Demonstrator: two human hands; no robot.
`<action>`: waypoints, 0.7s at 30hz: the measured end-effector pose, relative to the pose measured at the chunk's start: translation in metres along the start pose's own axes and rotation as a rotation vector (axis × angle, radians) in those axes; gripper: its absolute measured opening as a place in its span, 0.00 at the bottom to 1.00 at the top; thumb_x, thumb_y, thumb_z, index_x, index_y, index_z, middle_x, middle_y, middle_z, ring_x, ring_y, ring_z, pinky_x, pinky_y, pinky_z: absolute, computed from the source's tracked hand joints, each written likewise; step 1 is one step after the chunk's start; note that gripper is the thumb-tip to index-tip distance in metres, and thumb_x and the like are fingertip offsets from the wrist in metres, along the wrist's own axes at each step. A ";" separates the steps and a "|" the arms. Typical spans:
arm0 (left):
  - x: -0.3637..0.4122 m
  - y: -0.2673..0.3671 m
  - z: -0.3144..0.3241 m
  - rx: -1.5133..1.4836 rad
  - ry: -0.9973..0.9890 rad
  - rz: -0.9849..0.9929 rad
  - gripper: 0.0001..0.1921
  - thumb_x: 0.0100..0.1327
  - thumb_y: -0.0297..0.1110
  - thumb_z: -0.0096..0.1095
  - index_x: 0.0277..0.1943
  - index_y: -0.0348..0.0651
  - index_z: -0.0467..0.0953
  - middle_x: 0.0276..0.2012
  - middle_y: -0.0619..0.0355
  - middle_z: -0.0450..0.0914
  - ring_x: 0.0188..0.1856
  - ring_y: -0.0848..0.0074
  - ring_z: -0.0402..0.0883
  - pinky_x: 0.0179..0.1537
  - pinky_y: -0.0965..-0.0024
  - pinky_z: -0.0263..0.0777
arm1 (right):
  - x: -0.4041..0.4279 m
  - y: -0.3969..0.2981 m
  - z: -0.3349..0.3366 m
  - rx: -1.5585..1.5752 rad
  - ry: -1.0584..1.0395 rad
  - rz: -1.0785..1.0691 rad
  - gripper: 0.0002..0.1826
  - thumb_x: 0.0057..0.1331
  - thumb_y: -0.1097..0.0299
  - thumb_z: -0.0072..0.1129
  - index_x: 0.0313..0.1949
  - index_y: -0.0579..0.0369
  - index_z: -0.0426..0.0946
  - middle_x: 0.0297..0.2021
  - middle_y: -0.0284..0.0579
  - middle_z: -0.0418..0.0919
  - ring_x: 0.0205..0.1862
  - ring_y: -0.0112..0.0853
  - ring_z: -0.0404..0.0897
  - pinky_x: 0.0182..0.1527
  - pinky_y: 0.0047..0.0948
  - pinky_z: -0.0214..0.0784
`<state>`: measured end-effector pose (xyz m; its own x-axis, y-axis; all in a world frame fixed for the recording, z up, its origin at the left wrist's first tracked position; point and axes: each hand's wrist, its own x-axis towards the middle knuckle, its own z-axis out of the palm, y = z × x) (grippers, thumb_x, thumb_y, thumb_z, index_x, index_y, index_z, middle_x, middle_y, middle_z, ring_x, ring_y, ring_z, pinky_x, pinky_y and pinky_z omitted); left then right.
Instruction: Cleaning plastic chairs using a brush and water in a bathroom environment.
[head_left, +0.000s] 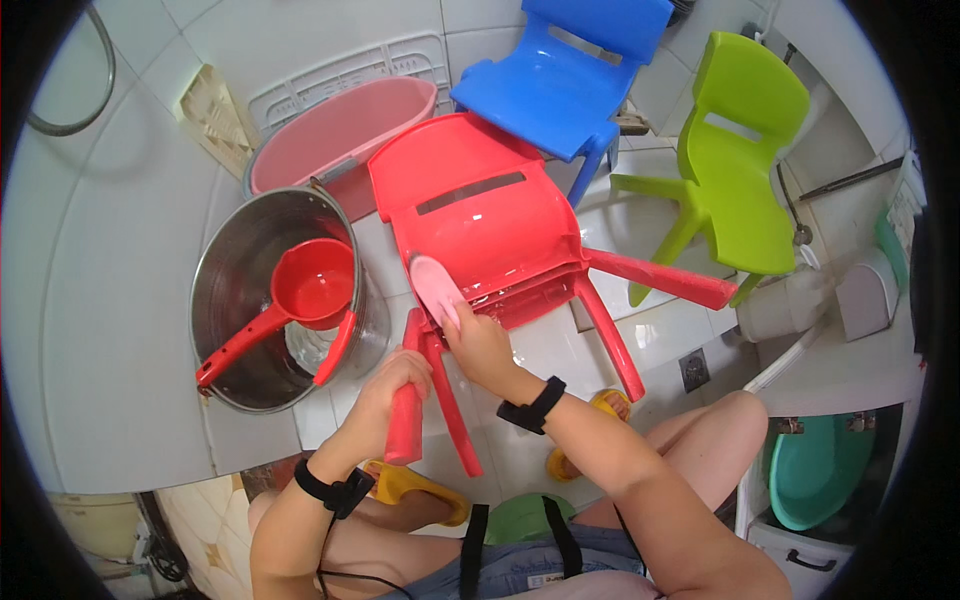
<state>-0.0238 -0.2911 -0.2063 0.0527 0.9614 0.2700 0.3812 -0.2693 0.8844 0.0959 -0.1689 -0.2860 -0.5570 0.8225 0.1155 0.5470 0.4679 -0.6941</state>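
A wet red plastic child's chair lies tipped over in front of me, its legs pointing toward me. My left hand is wrapped around one of those legs, the near left one. In my right hand is a pink brush, held against the left side of the chair near the seat edge. The brush's bristles are mostly hidden. To the left stands a metal bucket, with a red plastic dipper lying across its mouth.
Behind the red chair are a pink tub and a blue plastic chair. A lime-green chair stands at the right. A floor drain lies in the tiles. At lower right, a green basin sits in an open cabinet.
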 end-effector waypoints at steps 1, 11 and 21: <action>0.002 -0.001 0.001 -0.006 0.001 0.001 0.12 0.41 0.18 0.57 0.30 0.41 0.65 0.30 0.55 0.69 0.40 0.61 0.70 0.49 0.64 0.64 | 0.007 -0.008 -0.004 -0.007 0.029 0.003 0.19 0.65 0.57 0.46 0.46 0.61 0.67 0.19 0.59 0.75 0.24 0.55 0.76 0.28 0.53 0.67; -0.001 -0.024 -0.009 -0.426 0.147 -0.154 0.17 0.45 0.10 0.44 0.37 0.42 0.61 0.32 0.60 0.66 0.38 0.74 0.66 0.46 0.72 0.62 | -0.030 0.024 0.012 0.018 -0.241 0.006 0.15 0.65 0.59 0.45 0.40 0.60 0.67 0.21 0.61 0.75 0.26 0.57 0.76 0.29 0.55 0.66; 0.006 -0.021 -0.008 -0.393 0.220 -0.208 0.18 0.44 0.08 0.46 0.35 0.44 0.60 0.32 0.61 0.65 0.42 0.71 0.68 0.54 0.65 0.60 | 0.002 0.007 -0.009 -0.119 -0.256 0.065 0.19 0.68 0.56 0.39 0.36 0.62 0.70 0.24 0.61 0.77 0.29 0.55 0.77 0.34 0.52 0.69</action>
<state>-0.0383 -0.2798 -0.2199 -0.1995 0.9738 0.1090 -0.0165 -0.1146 0.9933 0.1039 -0.1613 -0.2841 -0.6494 0.7509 -0.1201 0.6482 0.4640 -0.6038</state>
